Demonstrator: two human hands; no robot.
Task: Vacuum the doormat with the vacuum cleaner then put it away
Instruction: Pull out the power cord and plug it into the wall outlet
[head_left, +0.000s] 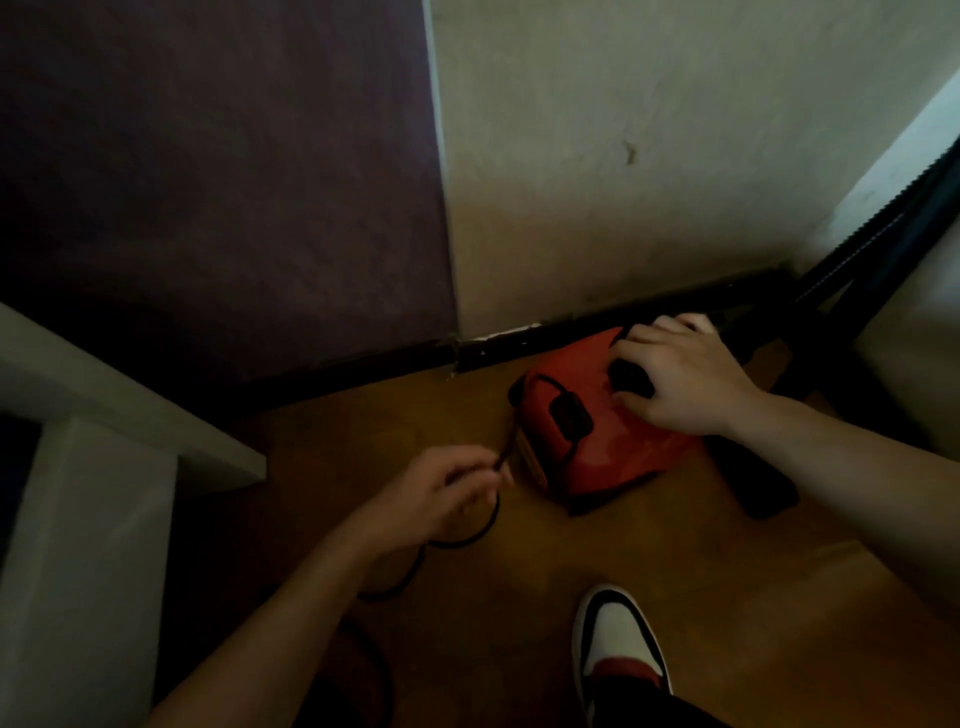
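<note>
A red canister vacuum cleaner (587, 441) sits on the wooden floor close to the dark skirting board in a room corner. My right hand (680, 379) rests on top of it, fingers spread over a black button or handle. My left hand (441, 493) pinches the black power cord (467, 535) just beside the vacuum's left end; the cord loops down across the floor below my wrist. The black ribbed hose (883, 218) rises from the vacuum toward the upper right. No doormat is in view.
A pale wall (623, 156) and a dark purple panel (208, 182) stand behind the vacuum. A white shelf or furniture edge (104, 415) juts in at the left. My shoe (618, 649) is on the floor at the bottom.
</note>
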